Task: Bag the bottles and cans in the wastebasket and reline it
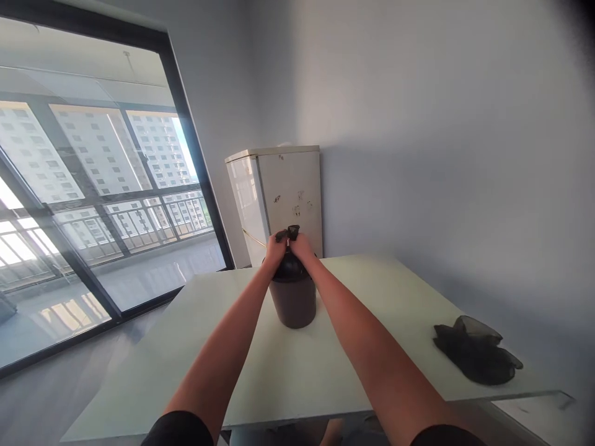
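A dark brown bin stands upright on the pale table, in front of me. Inside its top sits a black plastic bag, gathered upward out of the opening. My left hand is closed around one part of the bag's top, and a black end pokes out above the fingers. Close beside it, my right hand grips another part, with a black tuft sticking up. Both arms reach forward over the table, and the hands hide part of the bin's rim.
On the right of the pale green table lies a crumpled black plastic bag. Behind the table stands a scuffed white fridge-like cabinet in the corner. A glass sliding door fills the left, and a grey wall runs along the right.
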The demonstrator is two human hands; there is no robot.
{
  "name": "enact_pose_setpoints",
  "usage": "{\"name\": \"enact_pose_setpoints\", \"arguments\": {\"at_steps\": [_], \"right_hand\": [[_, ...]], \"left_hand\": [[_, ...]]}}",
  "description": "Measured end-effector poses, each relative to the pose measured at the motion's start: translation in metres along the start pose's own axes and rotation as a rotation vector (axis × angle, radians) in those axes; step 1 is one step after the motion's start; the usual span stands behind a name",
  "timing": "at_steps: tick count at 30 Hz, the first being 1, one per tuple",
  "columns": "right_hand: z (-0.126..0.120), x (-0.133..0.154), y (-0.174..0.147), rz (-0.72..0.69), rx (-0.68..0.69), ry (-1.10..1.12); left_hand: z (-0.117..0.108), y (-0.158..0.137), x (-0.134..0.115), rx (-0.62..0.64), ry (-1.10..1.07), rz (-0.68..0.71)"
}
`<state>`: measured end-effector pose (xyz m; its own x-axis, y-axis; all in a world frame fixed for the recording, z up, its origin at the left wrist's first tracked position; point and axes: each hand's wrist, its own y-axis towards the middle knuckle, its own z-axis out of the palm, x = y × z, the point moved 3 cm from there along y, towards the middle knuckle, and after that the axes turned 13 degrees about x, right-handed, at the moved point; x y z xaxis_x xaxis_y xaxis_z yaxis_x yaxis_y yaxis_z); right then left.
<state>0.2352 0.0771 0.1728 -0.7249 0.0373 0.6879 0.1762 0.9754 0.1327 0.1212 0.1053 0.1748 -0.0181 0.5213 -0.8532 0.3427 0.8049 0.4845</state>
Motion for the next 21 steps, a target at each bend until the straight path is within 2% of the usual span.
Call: {"name": "enact_pose_setpoints", "arguments": {"at_steps": [5,12,21], "right_hand": [[0.0008,-0.0014,-0.0034,-0.005,0.015,0.020],[-0.0055,-0.0025,-0.0071,0.092,-0.056,0.058],[-0.0046,0.0008,-0.0101,0.064,-0.019,0.026]], "left_hand": [[-0.0012,-0.0031,0.0003,-0.016,0.037,0.034],[-0.0025,-0.0032,-0.0036,-0.010,0.068,0.086],[0.0050,-0.0031,-0.0079,0.107,0.043,0.132]]}}
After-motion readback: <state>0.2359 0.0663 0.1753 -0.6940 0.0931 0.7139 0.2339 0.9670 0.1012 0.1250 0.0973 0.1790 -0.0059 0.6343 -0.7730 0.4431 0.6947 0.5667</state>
